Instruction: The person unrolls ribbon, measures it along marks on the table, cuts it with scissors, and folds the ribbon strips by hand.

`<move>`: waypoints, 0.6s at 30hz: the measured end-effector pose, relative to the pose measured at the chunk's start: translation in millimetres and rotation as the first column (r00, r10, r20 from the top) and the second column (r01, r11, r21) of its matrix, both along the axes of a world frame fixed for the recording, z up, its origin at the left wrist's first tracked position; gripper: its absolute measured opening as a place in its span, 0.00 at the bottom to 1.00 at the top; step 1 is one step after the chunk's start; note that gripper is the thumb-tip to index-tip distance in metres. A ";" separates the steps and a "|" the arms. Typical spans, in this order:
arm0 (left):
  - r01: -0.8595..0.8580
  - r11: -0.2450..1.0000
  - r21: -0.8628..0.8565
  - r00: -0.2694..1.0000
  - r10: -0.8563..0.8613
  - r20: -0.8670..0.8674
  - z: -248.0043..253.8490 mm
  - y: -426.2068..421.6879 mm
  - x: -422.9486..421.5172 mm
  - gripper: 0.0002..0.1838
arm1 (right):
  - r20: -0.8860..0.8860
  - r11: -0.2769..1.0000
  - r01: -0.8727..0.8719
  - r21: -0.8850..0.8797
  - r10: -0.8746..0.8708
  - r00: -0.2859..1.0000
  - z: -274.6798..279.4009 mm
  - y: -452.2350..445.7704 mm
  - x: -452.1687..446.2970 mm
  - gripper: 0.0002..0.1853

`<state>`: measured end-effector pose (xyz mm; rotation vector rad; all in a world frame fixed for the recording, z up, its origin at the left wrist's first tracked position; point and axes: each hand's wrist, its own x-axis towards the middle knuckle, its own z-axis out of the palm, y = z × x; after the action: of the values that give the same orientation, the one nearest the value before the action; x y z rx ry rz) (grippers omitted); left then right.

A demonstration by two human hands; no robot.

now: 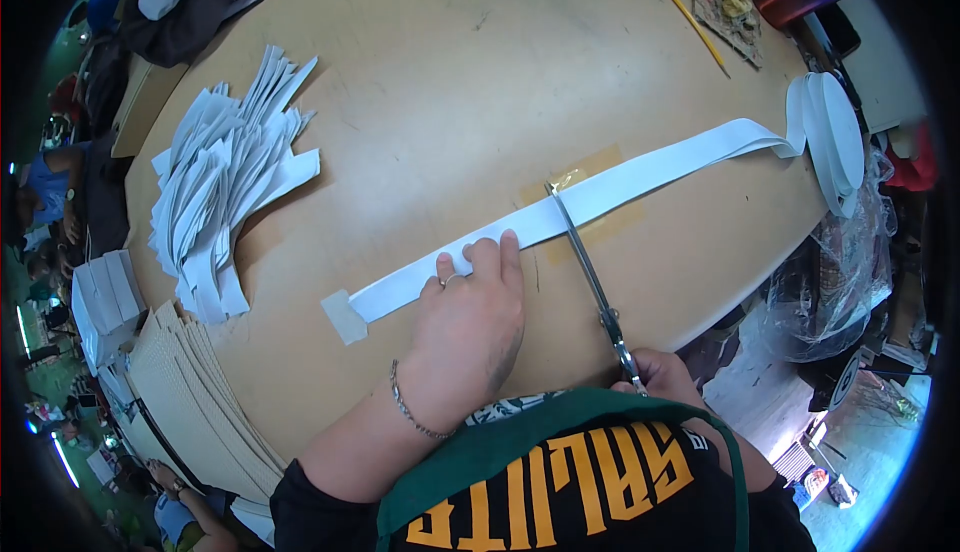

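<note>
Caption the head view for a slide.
Left hand on a white strip, right hand holding scissors across it.

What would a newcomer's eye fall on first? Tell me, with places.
First, the long white strip slanting across the middle of the table, the left hand resting on it and scissors from the right hand crossing it. Next, the heap of white pieces at the picture's left. Then the bold yellow lettering on the dark shirt below.

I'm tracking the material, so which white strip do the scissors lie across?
The long strip, lying flat under the left hand's fingertips and leading toward the coil; the other strips lie bunched in a heap to its left.
</note>
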<state>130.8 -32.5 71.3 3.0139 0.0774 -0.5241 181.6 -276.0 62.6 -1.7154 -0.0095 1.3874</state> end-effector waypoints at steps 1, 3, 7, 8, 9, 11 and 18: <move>-0.001 1.000 -0.010 1.000 0.001 -0.013 1.0 0.2 0.9 0.28 | -0.037 0.999 0.029 -0.020 -0.030 0.999 1.4 2.2 -0.4 0.21; 0.016 1.000 -0.004 1.000 -0.016 -0.015 1.3 1.1 1.3 0.28 | -0.027 0.998 0.006 -0.068 -0.008 1.000 1.6 1.7 -0.5 0.21; 0.039 0.999 -0.023 0.999 -0.039 -0.023 1.8 4.7 2.1 0.28 | -0.023 0.987 -0.013 -0.163 0.009 1.000 0.8 3.3 -2.9 0.21; 0.048 0.999 -0.023 0.999 -0.049 -0.021 2.8 5.6 2.8 0.28 | -0.025 0.982 -0.016 -0.188 0.012 1.000 1.6 4.3 -2.8 0.20; 0.057 0.998 -0.024 0.998 -0.058 -0.019 4.1 6.3 3.4 0.27 | -0.026 0.983 -0.001 -0.185 -0.004 1.000 5.4 8.8 -1.2 0.20; 0.070 0.997 -0.020 0.997 -0.070 -0.032 5.8 7.1 4.7 0.27 | -0.010 0.982 0.003 -0.190 -0.005 1.000 5.7 9.5 -1.6 0.19; 0.088 0.996 0.036 0.996 -0.086 -0.033 2.9 5.2 5.0 0.26 | -0.035 0.982 0.044 -0.182 -0.051 0.998 6.0 14.6 0.4 0.16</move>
<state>135.7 -27.3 74.2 3.0573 -0.0427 -0.5849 182.0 -261.4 68.7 -1.8245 0.1837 1.4222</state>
